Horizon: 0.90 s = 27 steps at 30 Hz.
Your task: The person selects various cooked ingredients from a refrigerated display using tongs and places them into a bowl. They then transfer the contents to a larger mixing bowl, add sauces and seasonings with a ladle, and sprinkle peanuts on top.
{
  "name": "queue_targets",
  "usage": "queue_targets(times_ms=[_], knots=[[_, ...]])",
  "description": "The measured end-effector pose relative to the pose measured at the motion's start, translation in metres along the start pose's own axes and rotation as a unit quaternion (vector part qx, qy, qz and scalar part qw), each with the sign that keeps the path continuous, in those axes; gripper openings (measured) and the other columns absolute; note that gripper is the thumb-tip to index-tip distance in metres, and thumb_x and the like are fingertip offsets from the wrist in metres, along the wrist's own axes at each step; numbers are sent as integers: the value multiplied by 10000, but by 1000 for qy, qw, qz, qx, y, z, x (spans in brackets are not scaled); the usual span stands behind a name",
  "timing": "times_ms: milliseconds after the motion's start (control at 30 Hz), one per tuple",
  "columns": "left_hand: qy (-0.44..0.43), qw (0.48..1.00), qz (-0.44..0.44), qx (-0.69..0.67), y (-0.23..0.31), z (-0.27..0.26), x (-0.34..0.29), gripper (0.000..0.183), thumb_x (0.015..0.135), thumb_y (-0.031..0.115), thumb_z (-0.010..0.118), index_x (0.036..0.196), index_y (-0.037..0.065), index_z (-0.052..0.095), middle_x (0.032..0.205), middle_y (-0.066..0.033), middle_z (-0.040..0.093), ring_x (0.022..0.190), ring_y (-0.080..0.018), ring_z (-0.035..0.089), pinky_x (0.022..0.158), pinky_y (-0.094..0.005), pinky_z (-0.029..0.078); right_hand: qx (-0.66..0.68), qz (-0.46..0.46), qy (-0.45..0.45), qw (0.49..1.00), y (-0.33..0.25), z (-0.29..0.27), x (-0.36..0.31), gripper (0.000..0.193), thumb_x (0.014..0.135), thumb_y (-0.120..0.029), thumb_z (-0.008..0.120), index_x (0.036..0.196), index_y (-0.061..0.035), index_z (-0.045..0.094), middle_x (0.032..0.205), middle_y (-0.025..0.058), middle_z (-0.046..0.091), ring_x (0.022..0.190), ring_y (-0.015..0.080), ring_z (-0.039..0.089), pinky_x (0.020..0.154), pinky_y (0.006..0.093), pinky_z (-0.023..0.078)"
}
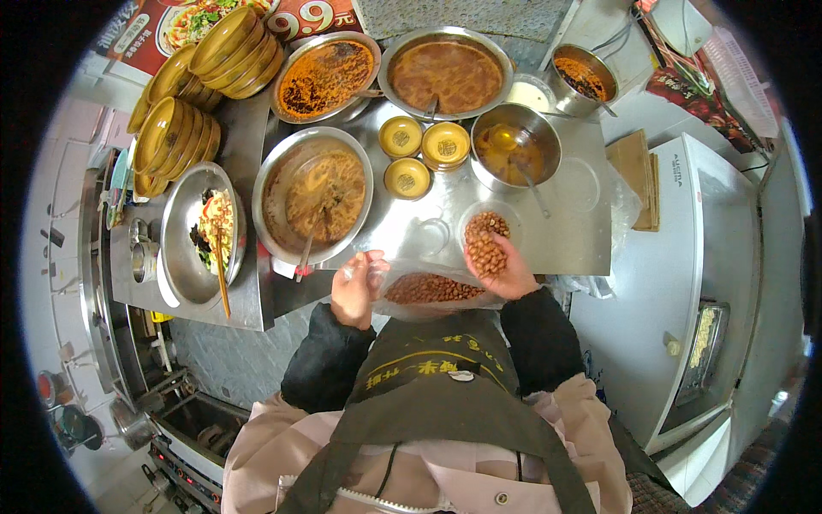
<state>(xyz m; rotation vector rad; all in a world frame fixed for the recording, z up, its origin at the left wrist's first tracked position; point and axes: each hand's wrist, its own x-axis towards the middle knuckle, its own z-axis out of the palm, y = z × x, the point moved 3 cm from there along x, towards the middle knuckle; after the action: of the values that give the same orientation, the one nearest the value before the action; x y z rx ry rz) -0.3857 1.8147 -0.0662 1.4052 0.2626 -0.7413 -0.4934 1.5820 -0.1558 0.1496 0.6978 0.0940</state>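
Note:
My right hand [511,276] cups a heap of reddish-brown peanuts [486,256] at the near edge of a clear round container [516,216]. More peanuts show in that container, just beyond the fingers. My left hand [351,295] pinches the edge of a clear plastic bag [481,301], which hangs open at the counter's front edge. Loose peanuts [428,289] fill much of the bag. An empty-looking clear round lid or tub [425,235] lies on the steel counter between my hands.
Steel basins of brown sauce [324,184], soup [447,77] and red chili oil [328,79] stand on the counter [565,248]. Small yellow bowls [407,177] and a steel pot with a ladle [555,152] sit mid-counter. Stacked yellow bowls [175,137] and a vegetable basin [193,278] are left.

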Motion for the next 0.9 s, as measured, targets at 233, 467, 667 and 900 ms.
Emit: queue_targets(times_ms=[233, 467, 667, 900], knots=[[-6, 1000, -9, 4, 1, -1, -1, 281, 978, 286, 417, 1051, 54, 558, 812, 5, 589, 589, -45, 403, 484, -201, 305, -267, -184, 62, 944, -29, 10, 6, 256, 929, -220, 430, 1134, -92, 513, 1091, 62, 595, 1004, 196, 580, 851, 327, 469], [-6, 1000, -13, -4, 0, -3, -3, 288, 978, 292, 413, 1049, 52, 555, 818, -3, 594, 586, -51, 387, 492, -204, 299, -451, -248, 98, 852, -7, 23, -18, 282, 923, -190, 447, 1161, -91, 562, 1036, 26, 617, 941, 137, 590, 827, 296, 461], [-10, 1000, 3, -3, -2, 3, -6, 305, 974, 299, 421, 1035, 36, 562, 814, -2, 598, 578, -33, 402, 467, -181, 288, -819, -103, -110, 554, 75, -17, 15, 301, 889, -200, 515, 1081, 25, 574, 1015, 172, 628, 943, 286, 594, 860, 377, 448], [-32, 999, -18, 0, -5, 11, -18, 305, 972, 293, 433, 1055, 29, 561, 808, -9, 603, 567, -44, 409, 467, -195, 291, -876, -221, 11, 428, 86, -60, 78, 411, 798, -333, 621, 1048, -11, 575, 1001, 212, 608, 931, 366, 571, 825, 447, 440]])
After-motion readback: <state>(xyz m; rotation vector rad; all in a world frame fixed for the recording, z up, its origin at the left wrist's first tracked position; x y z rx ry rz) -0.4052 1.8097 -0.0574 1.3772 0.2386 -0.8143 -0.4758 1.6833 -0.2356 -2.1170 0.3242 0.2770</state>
